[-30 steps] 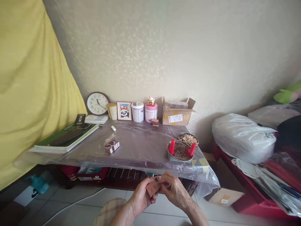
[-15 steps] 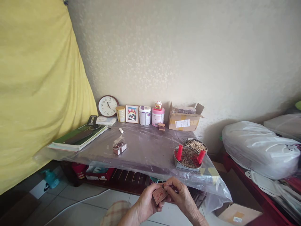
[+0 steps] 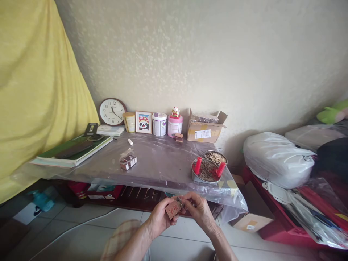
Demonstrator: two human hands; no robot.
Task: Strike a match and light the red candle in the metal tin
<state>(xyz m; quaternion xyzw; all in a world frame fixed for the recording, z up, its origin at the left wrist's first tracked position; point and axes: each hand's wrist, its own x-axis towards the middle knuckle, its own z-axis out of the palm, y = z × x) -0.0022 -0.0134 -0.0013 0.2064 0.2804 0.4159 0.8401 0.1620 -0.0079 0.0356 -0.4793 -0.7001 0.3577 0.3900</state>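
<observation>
My left hand [image 3: 161,216] is closed round a small brown matchbox [image 3: 173,209] with red characters on its face, in front of the table's near edge. The box is tilted, and its inner tray [image 3: 178,199] shows partly slid out at the upper end. There the fingers of my right hand [image 3: 198,211] are pinched against the box; whether they also hold a match is too small to tell. Beyond my hands, a round tin [image 3: 204,178] with two red candles [image 3: 198,165] stands on the table, and a dish of matchsticks [image 3: 216,158] sits behind it.
A plastic-wrapped pack of matchboxes [image 3: 128,162] lies on the plastic-covered table [image 3: 157,159]. At the back stand a clock [image 3: 112,111], a panda picture [image 3: 144,122], canisters [image 3: 159,125] and an open carton [image 3: 204,134]. White bags [image 3: 277,159] fill the right side.
The matchbox's inner tray now shows at its upper end; before, the box looked closed. My view has shifted, so the table and hands sit further left and higher.
</observation>
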